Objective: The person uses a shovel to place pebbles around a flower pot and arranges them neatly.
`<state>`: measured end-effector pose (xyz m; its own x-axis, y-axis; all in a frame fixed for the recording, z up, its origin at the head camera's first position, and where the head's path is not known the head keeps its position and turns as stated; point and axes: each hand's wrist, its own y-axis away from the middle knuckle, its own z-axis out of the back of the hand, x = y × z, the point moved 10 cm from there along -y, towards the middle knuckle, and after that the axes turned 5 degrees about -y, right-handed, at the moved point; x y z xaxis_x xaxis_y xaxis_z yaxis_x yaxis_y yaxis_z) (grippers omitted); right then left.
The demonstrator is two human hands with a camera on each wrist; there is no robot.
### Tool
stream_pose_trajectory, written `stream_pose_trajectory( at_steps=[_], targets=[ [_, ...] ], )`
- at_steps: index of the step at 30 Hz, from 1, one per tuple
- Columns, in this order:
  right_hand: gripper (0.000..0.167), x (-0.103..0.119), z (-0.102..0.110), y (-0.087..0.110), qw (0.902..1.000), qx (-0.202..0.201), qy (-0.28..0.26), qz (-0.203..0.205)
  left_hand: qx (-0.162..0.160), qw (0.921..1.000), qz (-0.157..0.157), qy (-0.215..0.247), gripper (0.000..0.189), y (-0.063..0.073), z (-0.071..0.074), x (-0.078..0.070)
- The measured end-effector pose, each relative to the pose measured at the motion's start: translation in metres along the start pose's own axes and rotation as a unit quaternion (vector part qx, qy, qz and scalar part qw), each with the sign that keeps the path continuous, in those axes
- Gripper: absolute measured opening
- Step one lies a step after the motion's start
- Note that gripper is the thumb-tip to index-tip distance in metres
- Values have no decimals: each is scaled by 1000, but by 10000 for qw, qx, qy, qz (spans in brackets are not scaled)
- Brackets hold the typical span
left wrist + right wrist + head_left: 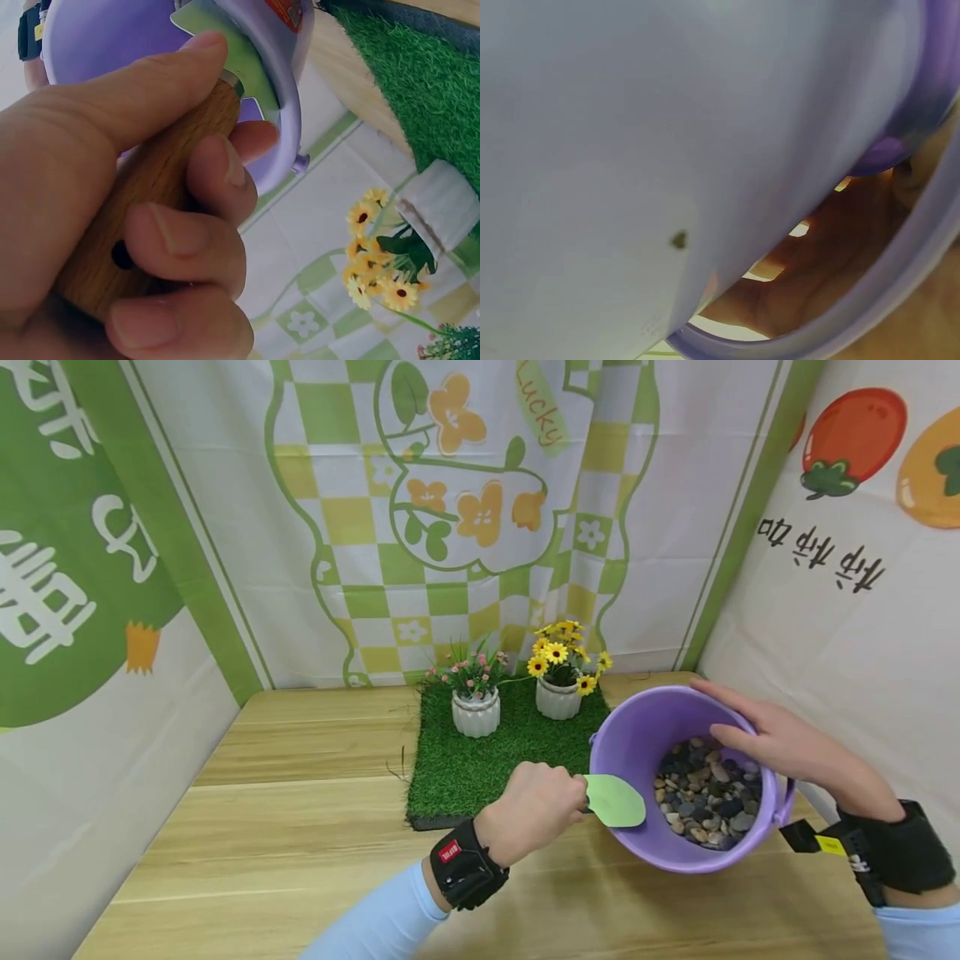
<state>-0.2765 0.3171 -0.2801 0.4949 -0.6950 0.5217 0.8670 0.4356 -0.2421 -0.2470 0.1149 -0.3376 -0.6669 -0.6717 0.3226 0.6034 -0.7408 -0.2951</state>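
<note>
My left hand [534,806] grips a small trowel by its wooden handle [161,176], fingers wrapped round it and thumb stretched toward the blade. The light green trowel blade [617,802] lies inside the near left rim of a purple bucket [633,735]. That bucket is tilted, its mouth facing me, and mixed pebbles [708,793] cover its bottom. My right hand [795,739] holds the bucket's right rim, thumb inside the mouth. In the right wrist view the bucket's pale outer wall [615,150] hides much of that hand. No pebbles show on the visible part of the blade.
An artificial grass mat [450,781] lies at the table's back middle, partly behind the bucket. On it stand a white pot of pink flowers [476,714] and a white pot of yellow flowers [558,697]. Printed cloths [480,610] hang around the wooden table [285,835].
</note>
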Motion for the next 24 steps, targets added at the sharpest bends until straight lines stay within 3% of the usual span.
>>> stream_pose_trajectory(
  at_steps=[11, 24],
  targets=[
    [59, 7, 1, 2, 9997, -11, -98, 233, 59, 9998, -129, 140, 23, -15, -3, -13],
    [59, 10, 1, 1, 9996, -16, -37, 289, -160, 9974, -190, -672, 37, -27, 1, -32]
  ],
)
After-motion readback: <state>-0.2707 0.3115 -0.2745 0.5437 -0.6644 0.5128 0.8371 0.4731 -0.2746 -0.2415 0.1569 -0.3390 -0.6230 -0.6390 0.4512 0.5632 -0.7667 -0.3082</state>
